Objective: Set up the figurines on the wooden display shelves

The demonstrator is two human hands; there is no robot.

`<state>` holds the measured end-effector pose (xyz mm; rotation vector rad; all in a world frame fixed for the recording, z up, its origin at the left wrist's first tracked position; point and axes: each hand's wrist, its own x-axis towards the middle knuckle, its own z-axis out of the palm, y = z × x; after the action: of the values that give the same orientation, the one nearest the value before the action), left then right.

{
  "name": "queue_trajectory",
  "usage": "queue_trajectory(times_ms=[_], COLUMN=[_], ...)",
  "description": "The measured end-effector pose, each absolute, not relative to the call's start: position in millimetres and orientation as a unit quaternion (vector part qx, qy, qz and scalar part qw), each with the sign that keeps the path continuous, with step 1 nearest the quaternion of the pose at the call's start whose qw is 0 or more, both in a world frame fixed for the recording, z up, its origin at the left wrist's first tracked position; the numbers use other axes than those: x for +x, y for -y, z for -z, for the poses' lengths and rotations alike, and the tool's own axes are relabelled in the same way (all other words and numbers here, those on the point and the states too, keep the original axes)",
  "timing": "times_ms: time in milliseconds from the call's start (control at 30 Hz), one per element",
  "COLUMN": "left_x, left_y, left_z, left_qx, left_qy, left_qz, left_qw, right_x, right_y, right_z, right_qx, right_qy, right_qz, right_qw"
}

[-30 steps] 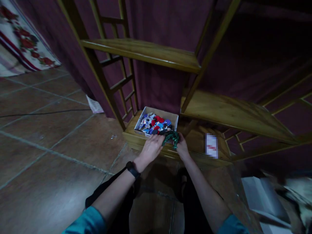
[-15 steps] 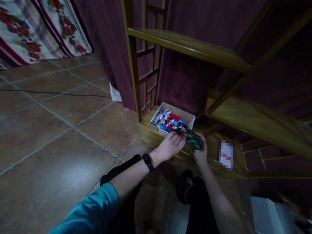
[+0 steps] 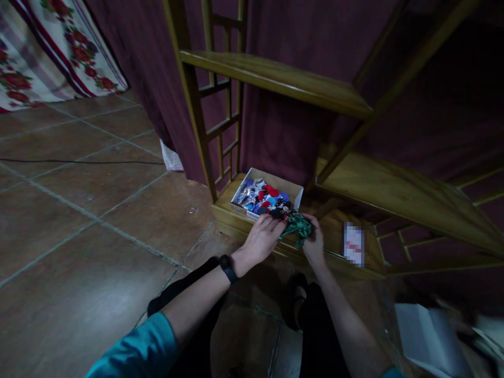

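Observation:
A shiny dark green pouch-like cloth [image 3: 298, 228] is held up between both hands, just in front of a shallow cardboard box [image 3: 300, 195]. My left hand [image 3: 263, 237] has its fingers curled at the cloth's left side, near the front corner of the box. On the other side, my right hand [image 3: 314, 242] grips the cloth with bent fingers. Inside the box lies a heap of small mixed pieces [image 3: 265, 197], red, blue, white and black, too small to name. Whether anything is inside the green cloth cannot be seen.
The box stands on the low board of a wooden shelf unit [image 3: 230, 226], under a higher shelf [image 3: 275, 79]. A blurred-out white and red packet [image 3: 353, 244] lies to the right. A black cable [image 3: 86, 161] crosses the tiled floor. A pale box-like object [image 3: 427, 336] is at lower right.
The whole scene has shifted left as the head turned. The green cloth has changed shape and looks more bunched up; both hands stay on it.

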<state>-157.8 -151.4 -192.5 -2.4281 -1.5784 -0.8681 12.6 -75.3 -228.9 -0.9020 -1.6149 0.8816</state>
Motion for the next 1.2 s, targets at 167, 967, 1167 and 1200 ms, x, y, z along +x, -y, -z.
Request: queue_trajectory(times_ms=[167, 967, 1167, 1200], left_x=[-159.6, -148.5, -144.7, -143.9], left_y=[145.6, 134.8, 136.3, 136.9], left_z=[198.5, 200.9, 197.7, 197.6], left_qx=[-0.759, -0.552, -0.517, -0.506], left_qy=[0.546, 0.660, 0.647, 0.647], left_qz=[0.354, 0.468, 0.508, 0.516], left_qw=[-0.017, -0.200, -0.239, -0.244], right_x=[10.3, 22.6, 23.5, 23.7], right_y=[73.8, 78.2, 80.8, 81.3], right_z=[228.0, 214.8, 209.8, 208.9], right_qx=[-0.382, -0.428, -0.442, -0.443], right_qy=[0.670, 0.714, 0.719, 0.720], right_qz=[-0.380, -0.338, -0.328, -0.327], right_qw=[0.511, 0.439, 0.425, 0.422])
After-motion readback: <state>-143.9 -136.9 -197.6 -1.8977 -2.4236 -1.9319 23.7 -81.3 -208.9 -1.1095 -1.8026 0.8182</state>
